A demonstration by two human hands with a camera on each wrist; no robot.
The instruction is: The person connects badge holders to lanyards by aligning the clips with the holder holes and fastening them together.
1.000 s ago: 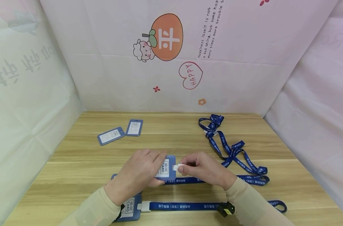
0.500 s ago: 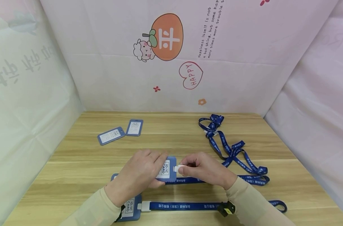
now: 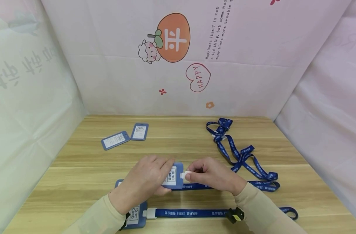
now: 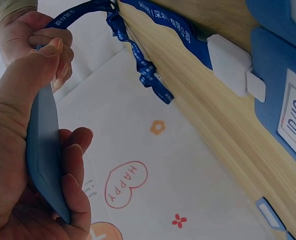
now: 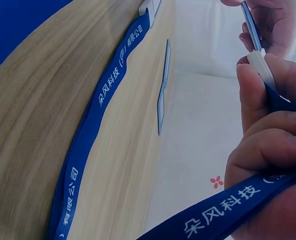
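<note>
My left hand [image 3: 145, 177] grips a blue ID card holder [image 3: 178, 175] by its sides, with the slotted end facing right in the head view. From the left wrist view, the thumb lies along one edge of the holder [image 4: 45, 150] and the fingers curl round the other. My right hand [image 3: 211, 175] pinches the white plastic clip [image 3: 188, 174] of a blue lanyard, its narrow tab at the holder's slot. In the right wrist view the clip [image 5: 260, 67] sits between thumb and forefinger, and the lanyard strap [image 5: 223, 207] runs through the curled fingers.
Two loose card holders [image 3: 116, 140] lie at the back left of the wooden table [image 3: 178, 143]. Tangled blue lanyards [image 3: 239, 156] spread along the right. In front, another card holder [image 3: 138, 216] is joined to a straight lanyard [image 3: 192, 213]; a second such pair lies partly under my hands.
The card holder and clip have shifted very slightly toward me. Both hands keep their hold, and everything else lies as before.
</note>
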